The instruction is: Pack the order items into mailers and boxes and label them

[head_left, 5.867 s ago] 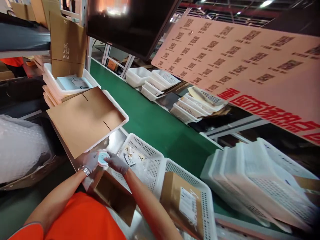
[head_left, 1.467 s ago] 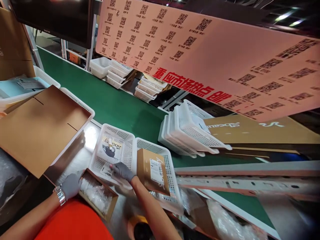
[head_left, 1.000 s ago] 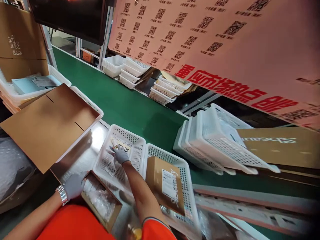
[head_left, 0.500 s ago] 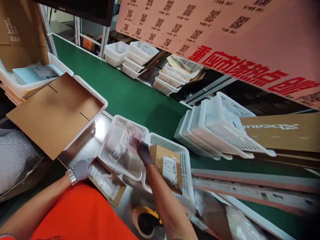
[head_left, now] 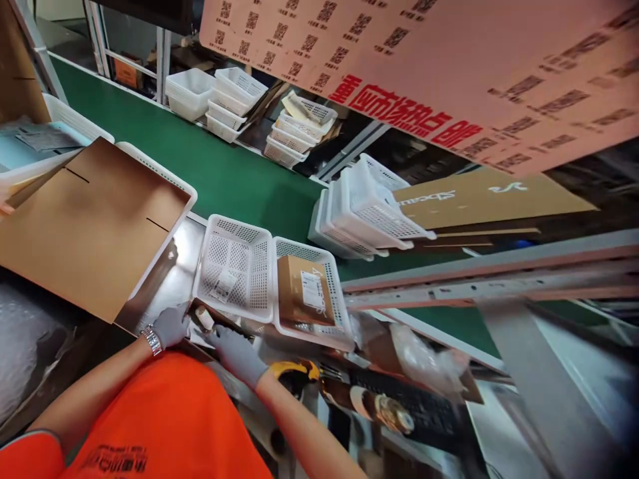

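Note:
Down by my orange shirt, my grey-gloved left hand (head_left: 171, 324) grips the left edge of a small open cardboard box (head_left: 227, 320). My gloved right hand (head_left: 233, 350) is at the same box, fingers bent inward over its opening. A small whitish object (head_left: 204, 317) shows beside these fingertips; its kind is unclear. What the right fingers hold is hidden. Just beyond the box stands a white perforated basket (head_left: 200, 283) with a printed slip (head_left: 223, 285) in it. Against its right side sits a second white basket (head_left: 344, 319), holding a labelled brown carton (head_left: 294, 293).
A large cardboard sheet (head_left: 94, 226) covers a basket at left. The green conveyor (head_left: 150, 150) runs behind, with stacked baskets (head_left: 344, 213) on it. A tape dispenser (head_left: 294, 369), keyboard (head_left: 424, 412) and metal rail (head_left: 474, 273) are at right. A pink code sheet (head_left: 424, 73) hangs overhead.
My right hand has come out of the left basket, where it held a clear pinkish wrapped item, and moved to the small box. The view has shifted right. My left hand stays at the box.

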The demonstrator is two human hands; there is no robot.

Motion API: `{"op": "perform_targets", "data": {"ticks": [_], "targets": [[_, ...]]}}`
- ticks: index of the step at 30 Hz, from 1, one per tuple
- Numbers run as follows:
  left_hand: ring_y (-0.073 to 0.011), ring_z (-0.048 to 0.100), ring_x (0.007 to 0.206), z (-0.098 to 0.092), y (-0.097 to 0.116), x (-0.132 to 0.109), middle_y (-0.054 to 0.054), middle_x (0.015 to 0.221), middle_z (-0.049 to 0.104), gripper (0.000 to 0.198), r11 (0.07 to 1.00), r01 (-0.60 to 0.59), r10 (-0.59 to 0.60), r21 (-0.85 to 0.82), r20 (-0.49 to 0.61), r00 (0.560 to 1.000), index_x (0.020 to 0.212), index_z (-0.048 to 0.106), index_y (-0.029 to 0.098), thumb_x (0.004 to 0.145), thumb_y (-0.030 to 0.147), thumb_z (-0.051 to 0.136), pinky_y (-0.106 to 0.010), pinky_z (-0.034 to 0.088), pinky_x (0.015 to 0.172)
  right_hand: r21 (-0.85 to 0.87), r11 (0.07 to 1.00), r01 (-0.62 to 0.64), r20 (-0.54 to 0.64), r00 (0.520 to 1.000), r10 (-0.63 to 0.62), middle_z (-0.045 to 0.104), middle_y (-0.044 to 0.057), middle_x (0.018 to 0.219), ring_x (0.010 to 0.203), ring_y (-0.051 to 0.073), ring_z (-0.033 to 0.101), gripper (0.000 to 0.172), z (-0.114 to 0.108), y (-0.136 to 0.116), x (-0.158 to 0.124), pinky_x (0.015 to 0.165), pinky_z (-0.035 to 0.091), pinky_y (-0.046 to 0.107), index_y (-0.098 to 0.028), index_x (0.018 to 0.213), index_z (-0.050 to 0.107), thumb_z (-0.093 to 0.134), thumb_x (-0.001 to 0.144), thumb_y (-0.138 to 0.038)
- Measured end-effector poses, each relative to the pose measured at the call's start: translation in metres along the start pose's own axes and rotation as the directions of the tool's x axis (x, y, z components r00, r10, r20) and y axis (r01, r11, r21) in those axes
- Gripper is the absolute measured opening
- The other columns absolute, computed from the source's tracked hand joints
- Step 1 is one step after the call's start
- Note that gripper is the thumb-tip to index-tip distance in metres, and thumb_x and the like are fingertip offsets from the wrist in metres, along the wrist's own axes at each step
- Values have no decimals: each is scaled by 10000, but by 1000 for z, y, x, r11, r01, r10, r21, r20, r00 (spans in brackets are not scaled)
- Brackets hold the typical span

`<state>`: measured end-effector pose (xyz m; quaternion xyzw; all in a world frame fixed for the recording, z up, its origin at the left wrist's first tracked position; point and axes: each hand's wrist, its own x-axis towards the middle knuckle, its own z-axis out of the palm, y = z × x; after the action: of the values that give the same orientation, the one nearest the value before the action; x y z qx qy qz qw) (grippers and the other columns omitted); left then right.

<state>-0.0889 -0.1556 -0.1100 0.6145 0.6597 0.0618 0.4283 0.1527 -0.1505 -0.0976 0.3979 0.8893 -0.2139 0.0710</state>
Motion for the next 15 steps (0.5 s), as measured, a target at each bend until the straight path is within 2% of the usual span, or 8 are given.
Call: {"op": "perform_targets", "data": {"ticks": [2,4,6,8,10,12,14,15], "targets": [[-327,745,1336,0,0,2,-186,1465,770,565,1000,-3,3,16,-1,1000,1618,594,170,1069,255,493,-411,537,1143,-96,989,-113,112,986,123,845,169,1109,953,283,803,358,5,-7,18,840,630,365,-189,1200,851,583,992,-75],[-341,730,1357,0,0,3,-201,1482,755,577,1000,-14,15,21,-13,1000,1637,568,149,1079,281,499,-432,533,1160,-146,973,-181,164,965,204,847,195,1054,933,303,814,354,6,-11,33,824,631,403,-141,1146,854,540,1002,-62],[-345,714,1380,0,0,3,-210,1521,727,588,998,-51,52,26,-30,998,1644,552,135,1081,299,515,-436,528,1176,-148,968,-202,178,957,227,842,213,1031,928,319,817,347,3,-13,38,818,628,419,-116,1112,860,539,994,-60],[-344,701,1397,0,-1,3,-209,1575,687,594,993,-108,110,39,-46,993,1645,548,138,1071,294,536,-433,526,1186,-113,976,-186,194,959,205,838,194,1112,994,319,812,343,-3,-14,32,865,626,413,-166,1221,852,615,980,-110],[-354,701,1394,0,-2,2,-216,1623,645,620,988,-145,148,57,-52,988,1662,532,142,1059,287,554,-447,539,1178,-49,988,-148,138,978,154,802,161,1290,1132,307,784,422,-10,-14,16,952,620,402,-251,1382,796,714,971,-209],[-369,704,1392,0,-3,-2,-229,1664,605,672,983,-162,166,81,-40,985,1697,493,143,1045,288,573,-466,552,1168,-32,992,-125,-4,992,125,732,151,1447,1272,295,722,478,-13,-15,-3,1037,603,405,-293,1470,738,733,992,-270],[-385,693,1411,0,-5,-10,-248,1695,567,732,978,-173,175,121,-7,985,1731,443,121,1037,301,588,-474,553,1176,-94,982,-163,-97,983,154,749,166,1381,1265,289,702,390,-12,-18,-16,1027,594,400,-277,1417,769,665,1042,-249],[-391,680,1432,-1,-5,-14,-257,1706,552,754,974,-175,176,145,12,984,1742,422,102,1036,309,588,-476,548,1187,-135,969,-206,-94,976,194,772,170,1298,1213,284,713,363,-10,-20,-19,985,593,382,-271,1387,786,620,1066,-237]]}}
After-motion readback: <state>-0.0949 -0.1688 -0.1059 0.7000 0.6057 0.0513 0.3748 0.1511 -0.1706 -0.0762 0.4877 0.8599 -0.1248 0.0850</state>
